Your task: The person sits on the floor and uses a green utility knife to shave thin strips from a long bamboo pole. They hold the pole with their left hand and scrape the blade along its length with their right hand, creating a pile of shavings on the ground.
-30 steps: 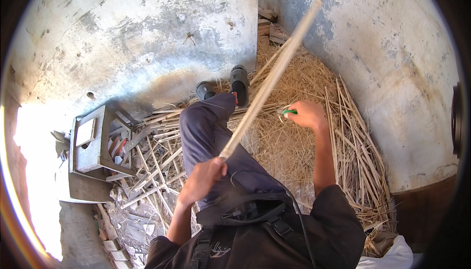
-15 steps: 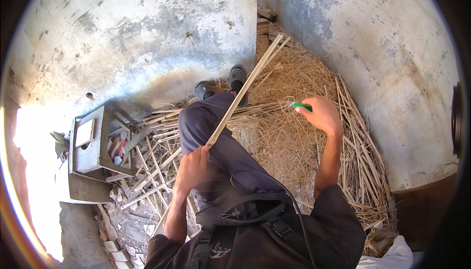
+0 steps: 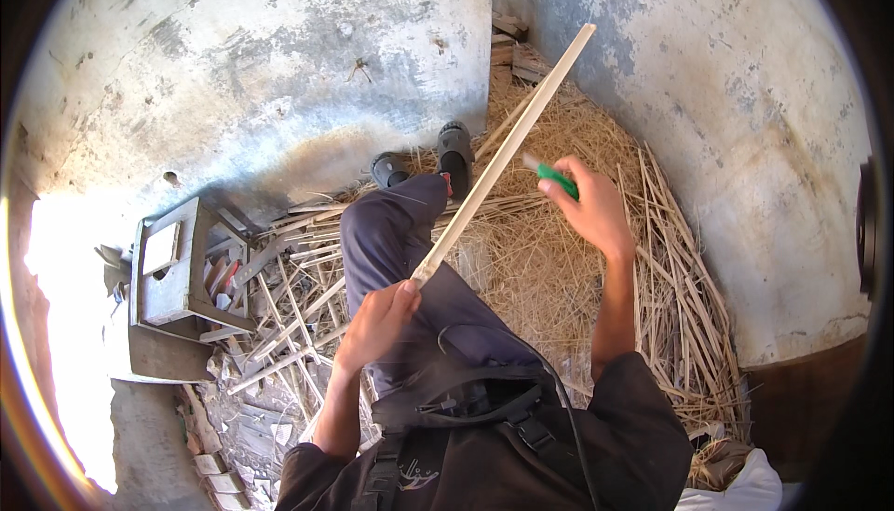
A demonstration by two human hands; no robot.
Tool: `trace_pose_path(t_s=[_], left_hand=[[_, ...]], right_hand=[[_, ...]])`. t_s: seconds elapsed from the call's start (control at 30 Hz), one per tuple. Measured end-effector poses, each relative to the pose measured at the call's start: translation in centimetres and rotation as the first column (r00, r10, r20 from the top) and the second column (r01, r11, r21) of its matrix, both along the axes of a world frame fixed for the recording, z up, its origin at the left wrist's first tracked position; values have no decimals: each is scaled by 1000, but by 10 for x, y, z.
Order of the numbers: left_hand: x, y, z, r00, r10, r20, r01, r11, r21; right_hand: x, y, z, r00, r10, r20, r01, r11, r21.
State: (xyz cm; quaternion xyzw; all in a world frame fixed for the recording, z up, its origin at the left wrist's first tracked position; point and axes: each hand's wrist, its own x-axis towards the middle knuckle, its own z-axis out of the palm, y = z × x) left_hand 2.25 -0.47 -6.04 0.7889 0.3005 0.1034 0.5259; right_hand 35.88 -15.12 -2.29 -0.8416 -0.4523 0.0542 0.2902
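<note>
My left hand is closed around the lower end of a long pale wooden strip, which slants up and to the right past my knee. A second, thinner strip shows partly behind it near the top; I cannot tell whether my hand holds that one too. In my right hand is a green-handled knife, gripped with its short blade pointing up and left toward the strip. A gap separates the blade from the strip. Its blade is slightly blurred.
Shavings cover the floor ahead. A pile of thin strips curves along the right wall. To the left stands a small wooden stool-like box, beside scattered sticks. Dark shoes are near the back wall.
The strip's far end has swung to the right and its broad pale face now shows. My left hand has shifted slightly right; my right hand has brought the knife up and left, nearer the strip.
</note>
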Motion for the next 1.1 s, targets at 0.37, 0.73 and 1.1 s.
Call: trace_pose_path(t_s=[0.37,0.73,1.1], left_hand=[[4,-11,25,987,-92,134,140,899,-414],[18,-17,24,958,-137,253,212,930,-300],[20,-27,40,964,34,265,-3,993,-117]], right_hand=[[-39,19,-3,816,435,-380,-42,700,712],[-55,26,1,723,504,-474,14,674,738],[-74,12,-29,913,389,123,-371,668,645]])
